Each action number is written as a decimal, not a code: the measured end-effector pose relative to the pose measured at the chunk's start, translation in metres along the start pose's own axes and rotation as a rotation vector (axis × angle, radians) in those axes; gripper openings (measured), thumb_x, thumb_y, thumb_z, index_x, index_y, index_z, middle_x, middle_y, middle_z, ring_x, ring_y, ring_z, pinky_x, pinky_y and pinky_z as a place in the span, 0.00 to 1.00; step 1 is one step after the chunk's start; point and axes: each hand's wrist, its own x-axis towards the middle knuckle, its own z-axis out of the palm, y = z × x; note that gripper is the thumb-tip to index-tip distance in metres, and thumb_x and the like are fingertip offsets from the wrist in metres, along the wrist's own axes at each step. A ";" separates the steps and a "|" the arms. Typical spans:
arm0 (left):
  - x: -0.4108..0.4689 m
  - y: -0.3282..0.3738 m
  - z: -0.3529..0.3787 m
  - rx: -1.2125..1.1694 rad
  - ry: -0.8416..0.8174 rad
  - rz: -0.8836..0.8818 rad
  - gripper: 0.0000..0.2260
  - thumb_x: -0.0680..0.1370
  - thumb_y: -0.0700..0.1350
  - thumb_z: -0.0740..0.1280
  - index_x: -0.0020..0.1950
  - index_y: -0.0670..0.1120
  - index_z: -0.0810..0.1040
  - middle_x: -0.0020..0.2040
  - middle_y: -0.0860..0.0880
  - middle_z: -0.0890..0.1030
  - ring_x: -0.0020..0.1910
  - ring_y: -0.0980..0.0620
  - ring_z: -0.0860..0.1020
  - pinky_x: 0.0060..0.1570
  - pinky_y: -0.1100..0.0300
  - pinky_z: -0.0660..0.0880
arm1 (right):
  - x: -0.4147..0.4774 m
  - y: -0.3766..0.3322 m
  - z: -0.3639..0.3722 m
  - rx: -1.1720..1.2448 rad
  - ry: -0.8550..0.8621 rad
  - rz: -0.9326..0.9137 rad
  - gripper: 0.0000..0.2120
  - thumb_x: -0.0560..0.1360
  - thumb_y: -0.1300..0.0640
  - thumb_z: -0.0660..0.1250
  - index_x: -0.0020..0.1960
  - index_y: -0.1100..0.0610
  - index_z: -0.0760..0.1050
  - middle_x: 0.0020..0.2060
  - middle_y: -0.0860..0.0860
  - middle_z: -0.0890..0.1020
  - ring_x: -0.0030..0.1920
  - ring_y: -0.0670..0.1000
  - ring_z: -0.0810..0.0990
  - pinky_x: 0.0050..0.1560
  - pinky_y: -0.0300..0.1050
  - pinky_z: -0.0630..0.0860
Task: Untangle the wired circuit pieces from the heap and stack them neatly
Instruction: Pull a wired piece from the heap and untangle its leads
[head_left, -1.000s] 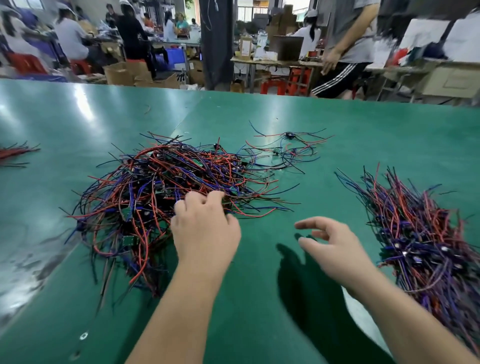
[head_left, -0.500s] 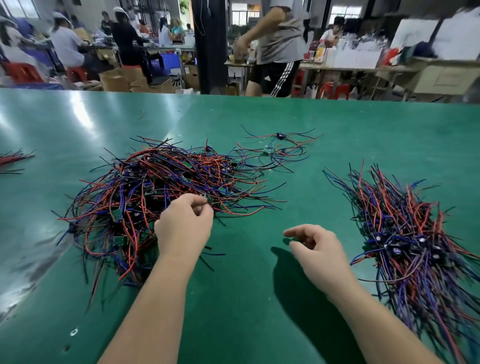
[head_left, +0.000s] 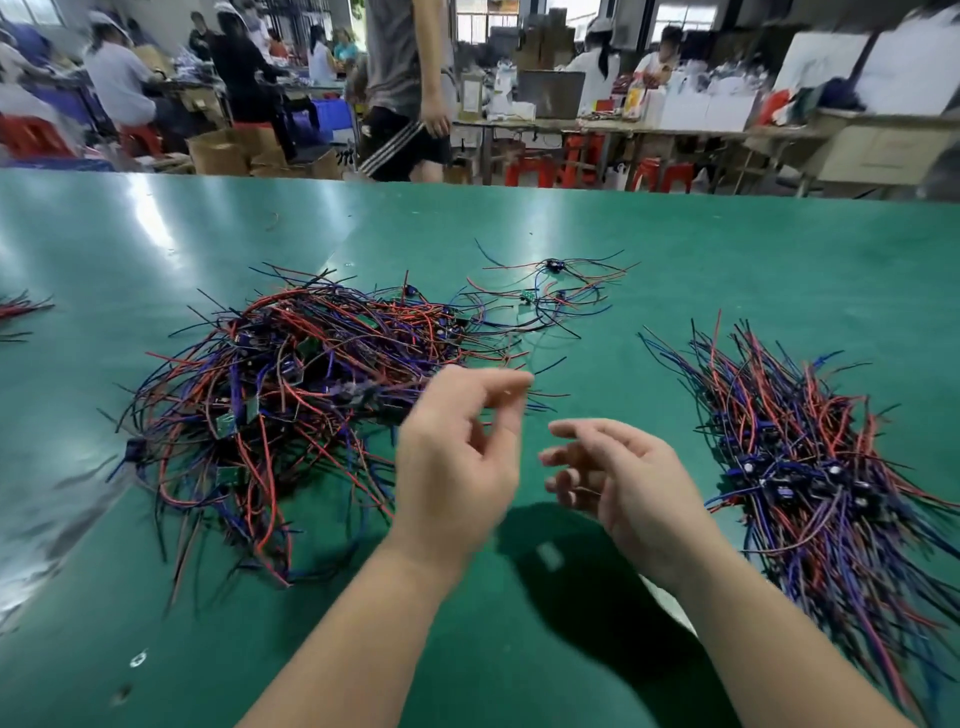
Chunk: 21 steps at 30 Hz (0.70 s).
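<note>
Heap (head_left: 291, 395) is mid-sorting, stack (head_left: 810, 467) to its right. Left hand (head_left: 457, 467) blurred, grip unclear; right hand (head_left: 623, 478) slack, empty. Next, tease one piece free

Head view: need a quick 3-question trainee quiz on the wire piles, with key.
1. True or false: the tangled heap lies mostly left of the left hand.
2. The neat stack lies: A) right of the right hand; B) between the hands; C) on the floor.
3. Fill in: a few loose pieces lie on the ___ table.
Key: 1 true; 2 A; 3 green.
</note>
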 end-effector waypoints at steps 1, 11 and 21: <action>-0.005 0.005 0.005 0.003 -0.101 0.070 0.07 0.74 0.36 0.69 0.50 0.45 0.82 0.42 0.55 0.77 0.36 0.66 0.71 0.38 0.72 0.67 | 0.001 -0.003 0.000 0.101 -0.066 0.056 0.12 0.79 0.53 0.60 0.49 0.59 0.79 0.39 0.58 0.83 0.32 0.52 0.80 0.33 0.40 0.76; -0.021 0.015 0.015 -0.011 -0.672 0.077 0.08 0.74 0.50 0.70 0.48 0.48 0.77 0.40 0.52 0.80 0.38 0.51 0.78 0.41 0.54 0.76 | -0.002 -0.014 -0.018 0.136 -0.179 0.191 0.18 0.64 0.62 0.69 0.54 0.65 0.76 0.37 0.59 0.82 0.33 0.52 0.81 0.34 0.40 0.80; 0.002 -0.031 -0.009 0.351 -0.633 -0.152 0.14 0.72 0.37 0.65 0.56 0.47 0.75 0.52 0.51 0.76 0.53 0.57 0.72 0.54 0.71 0.64 | 0.000 -0.017 -0.016 0.184 0.172 -0.112 0.10 0.72 0.79 0.60 0.42 0.67 0.76 0.31 0.57 0.82 0.33 0.53 0.83 0.36 0.37 0.80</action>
